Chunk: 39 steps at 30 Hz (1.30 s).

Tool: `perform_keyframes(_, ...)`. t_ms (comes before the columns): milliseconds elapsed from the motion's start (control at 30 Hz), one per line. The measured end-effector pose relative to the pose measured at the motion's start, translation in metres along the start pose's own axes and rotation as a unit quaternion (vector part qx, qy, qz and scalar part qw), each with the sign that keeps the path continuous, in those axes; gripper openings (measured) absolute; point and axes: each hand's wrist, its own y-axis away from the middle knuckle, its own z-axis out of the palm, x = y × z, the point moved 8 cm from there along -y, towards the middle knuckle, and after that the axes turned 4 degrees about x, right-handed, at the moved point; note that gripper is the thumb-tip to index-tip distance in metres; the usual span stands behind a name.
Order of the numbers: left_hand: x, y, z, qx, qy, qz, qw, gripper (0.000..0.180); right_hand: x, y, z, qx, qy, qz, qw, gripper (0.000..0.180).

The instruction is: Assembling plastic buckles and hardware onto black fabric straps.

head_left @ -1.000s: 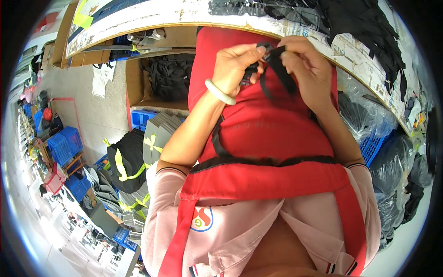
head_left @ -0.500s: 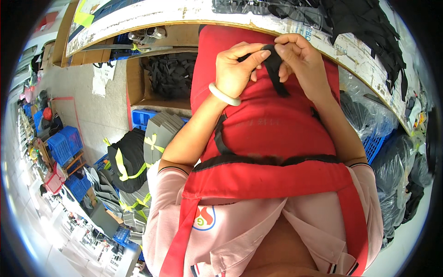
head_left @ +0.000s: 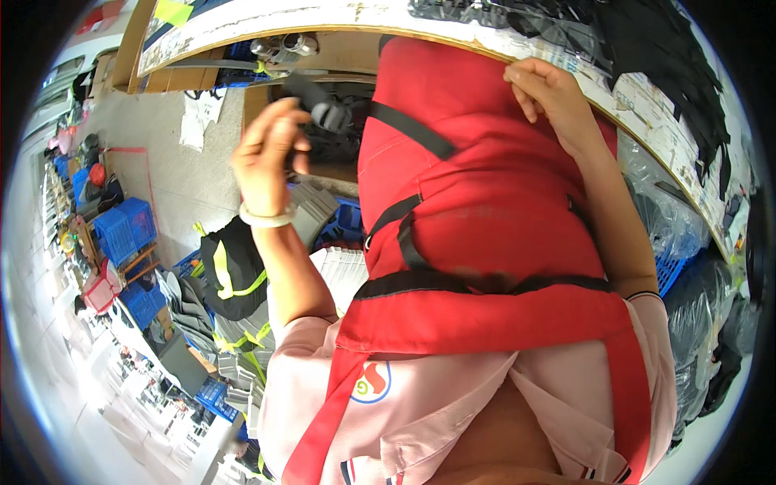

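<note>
My left hand (head_left: 271, 153), with a pale bangle at its wrist, is raised to the left of my lap. Its fingers look loosely parted. Just beyond the fingertips is a blurred black strap with a grey buckle (head_left: 330, 115), over the cardboard box (head_left: 255, 103) of black pieces; whether it still touches the fingers is unclear. My right hand (head_left: 551, 95) is by the table's edge at the upper right, fingers curled in, nothing visible in them. Another black strap (head_left: 414, 131) lies across the red apron (head_left: 477, 186) on my lap.
A worn white table (head_left: 339, 18) curves along the top, with black straps (head_left: 663, 73) heaped at its right. Blue crates (head_left: 121, 230) and bundles of grey pieces with yellow ties (head_left: 234, 275) stand at left. Clear plastic bags (head_left: 687, 299) are at right.
My left hand has moved away from the right one, leftward and down toward the box. The black strap that was between both hands has left the right hand, which has shifted slightly right.
</note>
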Motion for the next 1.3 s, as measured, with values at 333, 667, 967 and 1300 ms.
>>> perform_keyframes(333,-0.042,0.029,0.11,-0.133,0.127,-0.067,0.981,0.034,0.012,0.02,0.094,-0.198,0.081,0.036,0.976,0.024)
perform_keyframes(667,-0.057,0.02,0.175,-0.207,0.292,-0.17,0.918,0.035,0.022,0.018,0.058,-0.124,-0.109,0.103,0.981,0.019)
perform_keyframes(967,-0.073,0.028,0.198,-0.21,0.296,-0.23,0.903,0.012,0.024,0.019,0.048,-0.128,-0.101,0.048,0.985,0.017)
perform_keyframes(1300,-0.083,0.014,0.2,-0.195,0.23,-0.187,0.935,0.007,-0.083,0.039,-0.132,0.222,0.439,-0.245,0.835,0.026)
